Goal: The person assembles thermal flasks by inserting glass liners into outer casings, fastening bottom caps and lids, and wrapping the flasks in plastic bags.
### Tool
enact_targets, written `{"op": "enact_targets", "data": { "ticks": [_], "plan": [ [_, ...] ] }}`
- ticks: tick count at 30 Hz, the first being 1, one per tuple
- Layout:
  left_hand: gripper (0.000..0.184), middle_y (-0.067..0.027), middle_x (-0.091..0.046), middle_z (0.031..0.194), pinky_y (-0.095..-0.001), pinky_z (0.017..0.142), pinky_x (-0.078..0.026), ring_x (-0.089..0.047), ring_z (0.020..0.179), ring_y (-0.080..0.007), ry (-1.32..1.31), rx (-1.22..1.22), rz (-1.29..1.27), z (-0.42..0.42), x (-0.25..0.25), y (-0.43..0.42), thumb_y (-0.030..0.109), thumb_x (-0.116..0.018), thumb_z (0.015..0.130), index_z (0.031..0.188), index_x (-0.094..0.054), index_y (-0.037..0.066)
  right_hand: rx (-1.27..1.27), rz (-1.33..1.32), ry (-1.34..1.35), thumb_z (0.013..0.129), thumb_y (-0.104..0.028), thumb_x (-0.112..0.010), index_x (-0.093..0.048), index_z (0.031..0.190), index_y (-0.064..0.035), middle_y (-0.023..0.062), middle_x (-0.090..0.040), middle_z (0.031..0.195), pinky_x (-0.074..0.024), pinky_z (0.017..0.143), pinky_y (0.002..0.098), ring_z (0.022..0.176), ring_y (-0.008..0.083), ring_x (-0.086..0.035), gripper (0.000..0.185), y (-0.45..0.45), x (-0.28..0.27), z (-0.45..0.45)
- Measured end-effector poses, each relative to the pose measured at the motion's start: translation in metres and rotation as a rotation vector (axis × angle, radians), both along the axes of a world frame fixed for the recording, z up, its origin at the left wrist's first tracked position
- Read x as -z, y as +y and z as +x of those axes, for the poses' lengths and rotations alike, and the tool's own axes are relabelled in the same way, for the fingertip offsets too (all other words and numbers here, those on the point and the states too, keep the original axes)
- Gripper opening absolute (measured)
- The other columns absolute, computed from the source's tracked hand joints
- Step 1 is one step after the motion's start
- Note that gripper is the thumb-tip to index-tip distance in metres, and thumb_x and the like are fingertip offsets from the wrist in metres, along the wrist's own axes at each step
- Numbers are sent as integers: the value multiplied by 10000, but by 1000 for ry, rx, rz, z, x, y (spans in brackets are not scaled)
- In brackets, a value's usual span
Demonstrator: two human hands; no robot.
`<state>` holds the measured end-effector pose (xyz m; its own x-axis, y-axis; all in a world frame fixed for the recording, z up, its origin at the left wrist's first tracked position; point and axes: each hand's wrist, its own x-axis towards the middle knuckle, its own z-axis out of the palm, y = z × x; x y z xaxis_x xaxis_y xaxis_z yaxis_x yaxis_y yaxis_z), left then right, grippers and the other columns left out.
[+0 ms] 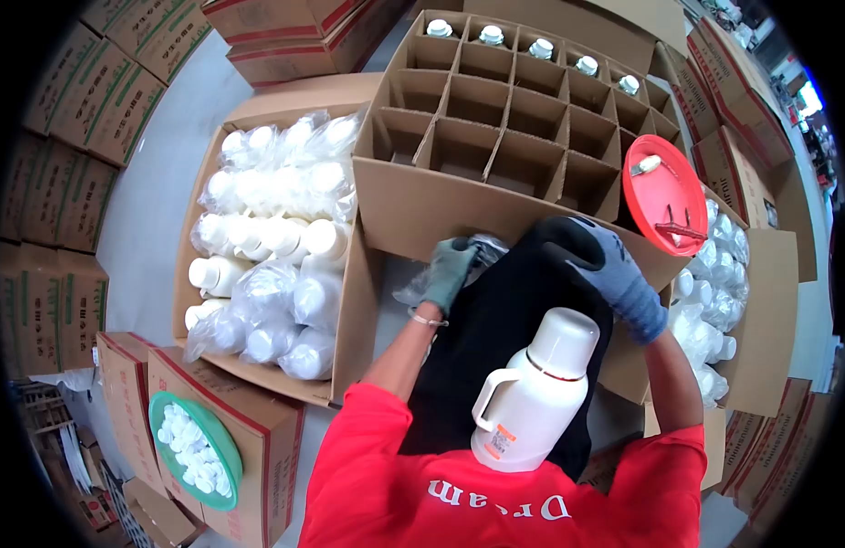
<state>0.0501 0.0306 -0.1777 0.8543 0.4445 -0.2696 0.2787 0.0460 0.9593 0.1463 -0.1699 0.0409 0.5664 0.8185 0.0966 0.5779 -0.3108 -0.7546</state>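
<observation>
My left hand [450,272], in a grey-green work glove, is closed on a crumpled clear plastic bag [488,248] beside my knee, low against the front of the divided carton. My right hand [614,279], in a blue-grey glove with dark fingers, lies over my other knee, fingers apart and nothing visible in them. A white thermos jug [539,393] leans in my lap against my red shirt, its cap on and its handle to the left. It carries an orange label with a printed code. Neither hand touches it.
Ahead stands a divided carton [440,187] with several bottles in its far row. A red basin [660,187] with small tools rests on its right corner. Cartons of bagged white jugs [285,237] flank me. A green basin [223,457] of white pieces sits at lower left.
</observation>
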Motion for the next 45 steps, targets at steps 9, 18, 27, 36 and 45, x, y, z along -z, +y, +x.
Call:
{"op": "enact_targets", "data": {
  "ticks": [9,18,27,36,45],
  "plan": [
    [273,-97,-664,1091,-376,881,-524,-632,1021,-223,-435,36,-339,-36,-104,27,198,-548,951,1141,-626,18,-164,-211,-369,767,-282,-733,-635,1065,-69,147,-644,1013,-438,899,445,995,331,-599,379,55,77,39],
    [368,-87,-621,1223,-392,1004,-444,-570,1128,-257,-512,-29,264,-90,-53,21,267,-632,860,1159,-619,52,-188,57,41,638,-47,-693,-637,1168,-30,153,-677,1012,-500,890,359,929,318,-636,534,-24,65,34],
    [303,-94,-649,1122,-304,930,-464,-593,1036,-176,52,561,-364,-114,-53,-20,127,-636,864,1132,-655,-14,572,-163,-823,703,-112,-640,-585,1106,-82,156,-551,1128,-332,1055,538,1102,366,-504,408,-135,82,-31],
    [354,-109,-650,1045,-299,874,-474,-612,984,-192,65,826,-468,-167,-132,-23,145,-716,711,1003,-698,-54,266,-9,-329,640,-207,-728,-580,1116,-89,183,-496,1243,-372,1013,575,1178,399,-462,513,-207,123,-235],
    [503,-126,-662,1092,-328,779,-551,-676,919,-225,430,688,-271,-117,-242,-77,259,-595,938,1326,-495,-45,-79,-3,-151,849,-306,-612,-581,1197,-93,180,-461,1359,-262,1114,550,1288,356,-406,410,-278,141,-272]
  ]
}}
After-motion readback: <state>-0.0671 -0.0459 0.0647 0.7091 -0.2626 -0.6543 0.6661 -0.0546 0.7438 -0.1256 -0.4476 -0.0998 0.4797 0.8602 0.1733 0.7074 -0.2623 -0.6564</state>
